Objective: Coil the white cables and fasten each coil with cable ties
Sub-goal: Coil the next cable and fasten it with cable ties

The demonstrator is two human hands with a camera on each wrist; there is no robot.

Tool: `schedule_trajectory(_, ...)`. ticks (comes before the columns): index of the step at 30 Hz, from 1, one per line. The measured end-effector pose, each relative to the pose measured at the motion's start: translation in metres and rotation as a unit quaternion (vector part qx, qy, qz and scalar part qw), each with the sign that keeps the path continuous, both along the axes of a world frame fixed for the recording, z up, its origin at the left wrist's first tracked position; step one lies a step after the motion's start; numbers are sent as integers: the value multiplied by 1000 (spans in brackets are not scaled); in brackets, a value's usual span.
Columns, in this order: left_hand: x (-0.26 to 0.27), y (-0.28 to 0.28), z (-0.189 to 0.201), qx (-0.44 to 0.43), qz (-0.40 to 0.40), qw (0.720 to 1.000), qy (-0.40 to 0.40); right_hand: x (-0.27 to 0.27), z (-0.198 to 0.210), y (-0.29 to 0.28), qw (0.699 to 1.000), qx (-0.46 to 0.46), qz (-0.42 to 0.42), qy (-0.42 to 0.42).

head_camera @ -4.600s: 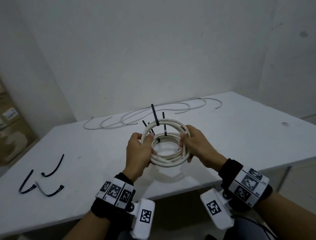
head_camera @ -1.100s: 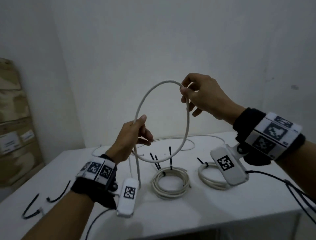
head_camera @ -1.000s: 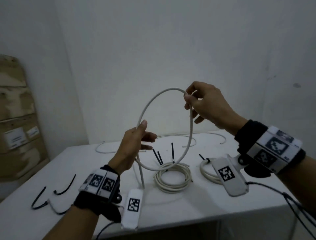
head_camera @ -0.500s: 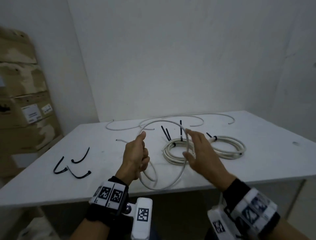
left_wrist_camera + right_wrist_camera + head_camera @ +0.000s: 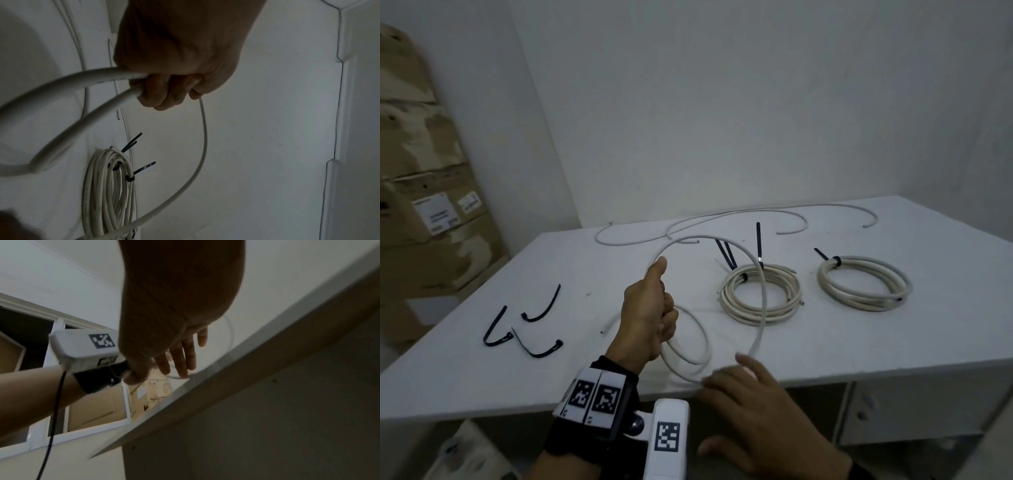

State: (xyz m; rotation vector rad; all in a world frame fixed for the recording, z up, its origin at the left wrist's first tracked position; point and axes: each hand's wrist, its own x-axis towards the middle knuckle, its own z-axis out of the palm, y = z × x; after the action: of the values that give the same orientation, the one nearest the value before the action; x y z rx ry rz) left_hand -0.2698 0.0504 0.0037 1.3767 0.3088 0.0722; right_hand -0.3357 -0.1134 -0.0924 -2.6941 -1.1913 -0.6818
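My left hand (image 5: pixel 650 311) grips a white cable (image 5: pixel 763 294) looped into rings above the table's near edge; the fist around two strands shows in the left wrist view (image 5: pixel 174 73). My right hand (image 5: pixel 753 407) hovers below and in front of the loops with straight fingers (image 5: pixel 185 356), holding nothing. Two tied coils lie on the table: a thicker coil (image 5: pixel 760 301) with black tie tails standing up, and a smaller coil (image 5: pixel 864 282) to its right. More loose white cable (image 5: pixel 722 219) lies along the far edge.
Three loose black cable ties (image 5: pixel 524 325) lie at the left of the white table (image 5: pixel 893 342). Cardboard boxes (image 5: pixel 424 205) stand stacked by the left wall. Bare white walls stand behind the table.
Both hands came down from chest height to the table edge. My right hand let go of the cable loop and dropped below it; my left hand still holds the loops.
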Motion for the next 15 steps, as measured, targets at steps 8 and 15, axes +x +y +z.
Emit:
schedule_trajectory(8, 13, 2, -3, -45, -8, 999, 20, 18, -11, 19, 997, 49, -49, -34)
schedule_trajectory(15, 21, 5, -2, -3, -35, 999, -30, 24, 6, 6, 979, 123, -91, 136)
